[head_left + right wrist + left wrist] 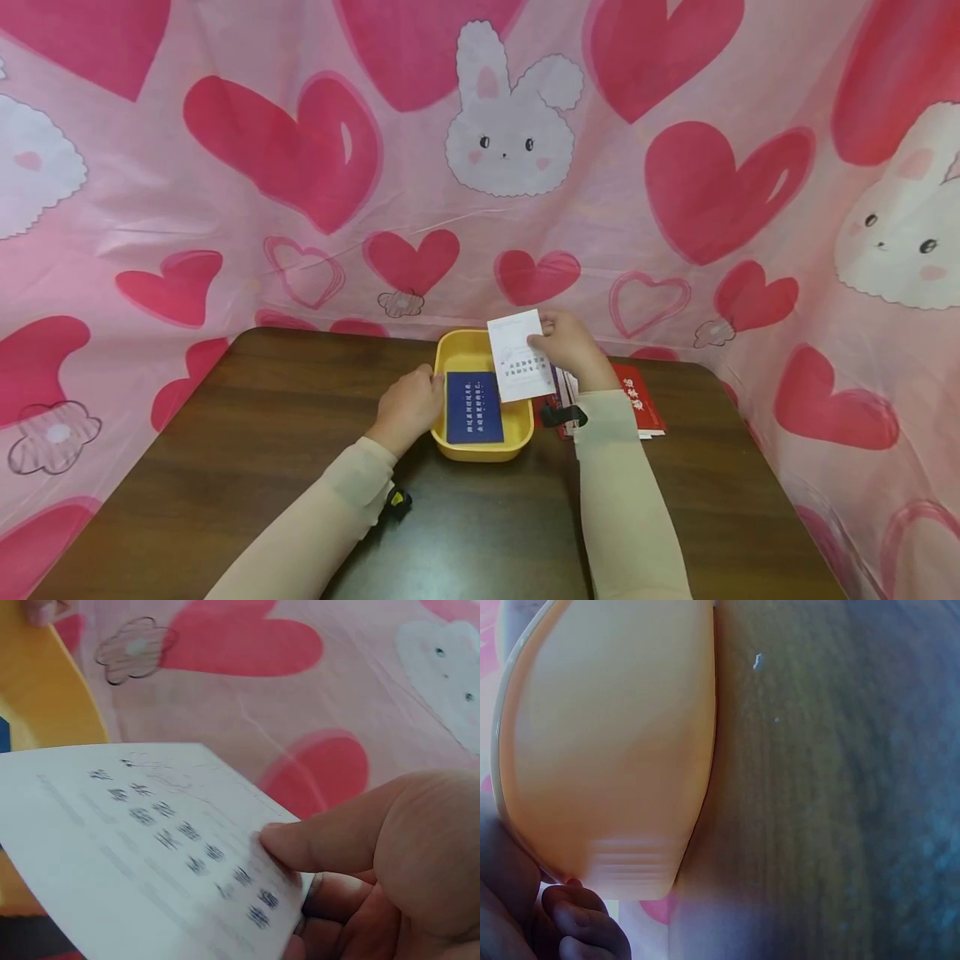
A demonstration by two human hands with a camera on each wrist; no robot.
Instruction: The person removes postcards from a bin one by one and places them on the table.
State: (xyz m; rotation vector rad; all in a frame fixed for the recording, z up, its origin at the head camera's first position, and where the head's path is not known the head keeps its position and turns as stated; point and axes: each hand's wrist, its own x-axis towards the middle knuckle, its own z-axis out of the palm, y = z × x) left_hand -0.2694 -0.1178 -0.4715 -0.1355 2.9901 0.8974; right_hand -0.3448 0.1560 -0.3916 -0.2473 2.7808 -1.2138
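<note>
A yellow plastic basin (pixel 480 452) stands on the table with a dark blue card (pixel 475 408) lying inside it, white writing on its face. My left hand (pixel 408 406) grips the basin's left rim; in the left wrist view its curled fingers (pixel 577 919) show at the rim's edge. Over the basin's right side, my right hand (pixel 572 343) pinches a white card (pixel 519 358) by its edge. In the right wrist view the thumb lies on the face of this card, which bears rows of dark printed characters.
Right of the basin, partly behind the right wrist, lie red cards (pixel 637 398) and other printed cards. The brown wooden table (pixel 300 400) backs onto a pink curtain (pixel 420 183) with hearts and rabbits. Black straps with small devices sit at both wrists.
</note>
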